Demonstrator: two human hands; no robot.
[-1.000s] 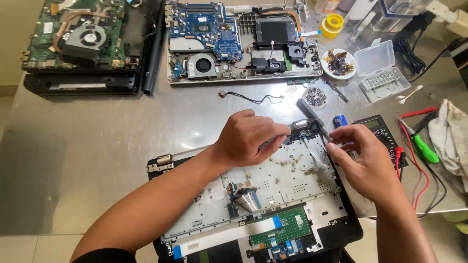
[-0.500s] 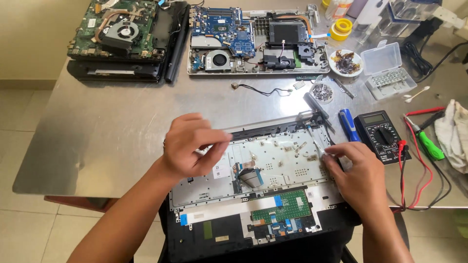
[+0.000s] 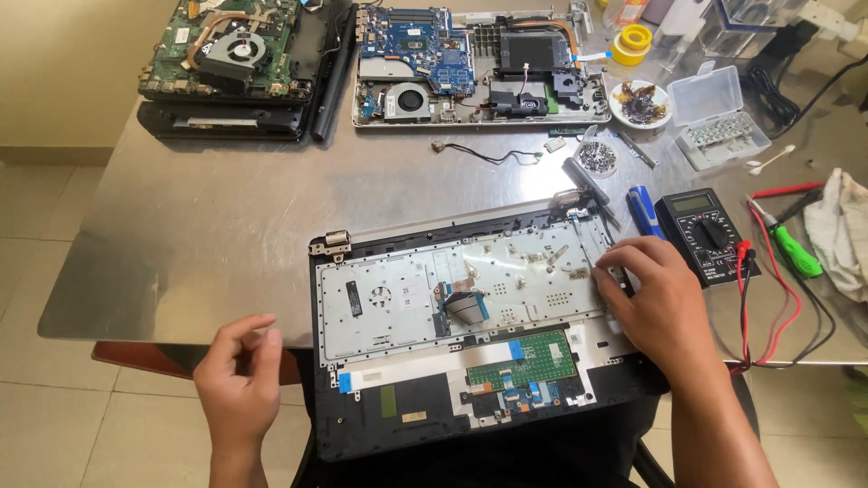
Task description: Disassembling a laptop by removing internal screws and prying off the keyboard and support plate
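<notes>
An opened laptop palmrest shell (image 3: 398, 298) lies upside down at the table's near edge, showing the silver keyboard back plate and a green touchpad board (image 3: 524, 360). My right hand (image 3: 655, 303) rests on the shell's right edge, fingers curled against the frame near a small dark part. My left hand (image 3: 240, 375) hovers off the shell's left side over the table edge, fingers loosely bent, with nothing visible in it. A screwdriver (image 3: 588, 185) lies by the shell's upper right corner.
A black multimeter (image 3: 705, 235) with red leads, a blue tool (image 3: 644, 212) and a green-handled tool (image 3: 796, 248) lie at right. An open laptop base with blue motherboard (image 3: 479, 68) and another board with fan (image 3: 231, 54) sit at back. A screw box (image 3: 719, 117) stands nearby.
My left hand has pulled back from the shell's middle to the lower left, off the table edge. My right hand stays at the shell's right edge.
</notes>
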